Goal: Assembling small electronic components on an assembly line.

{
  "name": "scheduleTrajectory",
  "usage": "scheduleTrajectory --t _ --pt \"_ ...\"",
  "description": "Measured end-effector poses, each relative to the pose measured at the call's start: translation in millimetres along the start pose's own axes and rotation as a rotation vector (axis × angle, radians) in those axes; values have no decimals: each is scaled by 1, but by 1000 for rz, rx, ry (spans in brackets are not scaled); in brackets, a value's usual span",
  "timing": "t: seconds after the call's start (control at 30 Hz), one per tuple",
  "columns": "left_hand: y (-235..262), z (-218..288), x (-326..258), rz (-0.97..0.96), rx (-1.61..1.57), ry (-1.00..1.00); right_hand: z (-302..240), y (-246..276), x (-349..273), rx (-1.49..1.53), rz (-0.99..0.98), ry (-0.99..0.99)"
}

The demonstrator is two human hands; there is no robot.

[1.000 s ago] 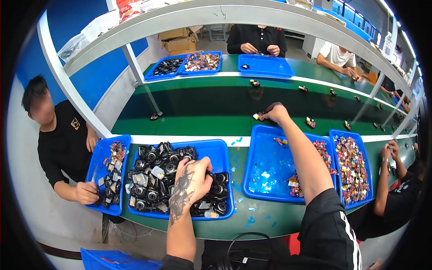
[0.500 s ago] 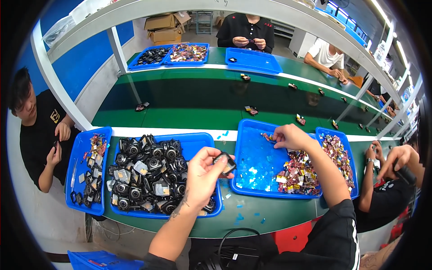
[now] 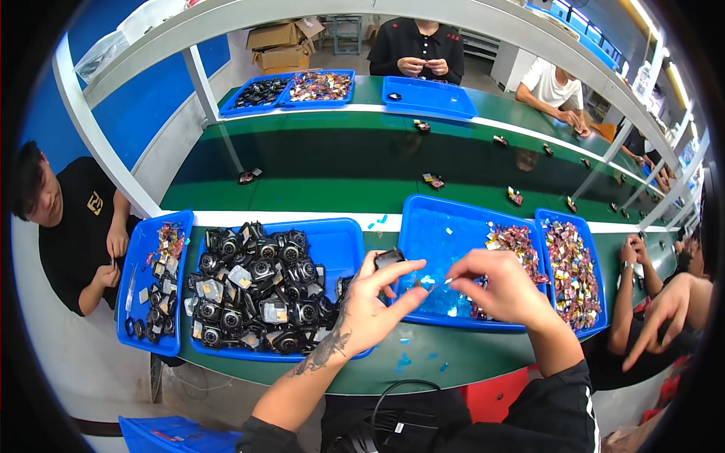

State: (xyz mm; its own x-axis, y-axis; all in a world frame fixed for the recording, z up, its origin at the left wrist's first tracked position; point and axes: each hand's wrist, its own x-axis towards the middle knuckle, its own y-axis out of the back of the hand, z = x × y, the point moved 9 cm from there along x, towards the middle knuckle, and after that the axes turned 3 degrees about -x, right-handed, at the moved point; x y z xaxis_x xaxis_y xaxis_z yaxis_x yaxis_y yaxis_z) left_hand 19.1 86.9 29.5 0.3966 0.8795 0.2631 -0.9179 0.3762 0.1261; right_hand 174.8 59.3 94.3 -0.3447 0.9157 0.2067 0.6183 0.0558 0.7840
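Note:
In my left hand (image 3: 370, 294) is a black watch case (image 3: 389, 259), held by the curled fingers while thumb and forefinger reach out to the right. My right hand (image 3: 504, 291) is close beside it, thumb and forefinger pinched on a small piece that I cannot make out. Both hands are over the near left part of a blue tray (image 3: 411, 226) holding small circuit parts (image 3: 513, 245) and scraps of clear blue film (image 3: 453, 302). To the left, another blue tray (image 3: 343, 234) carries a heap of black watch cases (image 3: 260, 294).
Narrow blue trays flank these, one with mixed parts (image 3: 162, 272), one with circuit parts (image 3: 570, 272). Beyond runs a green conveyor belt (image 3: 340, 177) with scattered assemblies. White frame posts (image 3: 102, 143) rise around the bench. Co-workers sit left, right and opposite.
My right hand has come from the circuit parts toward my left hand. The left hand has turned the watch case, and its thumb and forefinger have spread. The view has shifted slightly.

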Motion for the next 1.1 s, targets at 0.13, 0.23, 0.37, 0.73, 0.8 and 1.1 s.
scheduleTrajectory --t 0.13,0.23,0.37,0.73,0.8,1.1 --pt "-13 15 -3 -77 79 -105 -9 -17 -3 129 -62 -18" --pt "-16 13 -6 -65 138 -151 1 -24 -6 248 -41 -122" --pt "-11 5 -7 -10 25 -136 21 -42 -12 544 -33 -229" --pt "-15 -1 -4 -85 -35 -18 49 -90 -12 1222 -339 -434" --pt "-11 -3 -3 -47 17 -50 51 -88 -9 1263 -278 -468" --pt "-6 -23 -6 91 -129 64 40 -41 1 -166 212 -69"
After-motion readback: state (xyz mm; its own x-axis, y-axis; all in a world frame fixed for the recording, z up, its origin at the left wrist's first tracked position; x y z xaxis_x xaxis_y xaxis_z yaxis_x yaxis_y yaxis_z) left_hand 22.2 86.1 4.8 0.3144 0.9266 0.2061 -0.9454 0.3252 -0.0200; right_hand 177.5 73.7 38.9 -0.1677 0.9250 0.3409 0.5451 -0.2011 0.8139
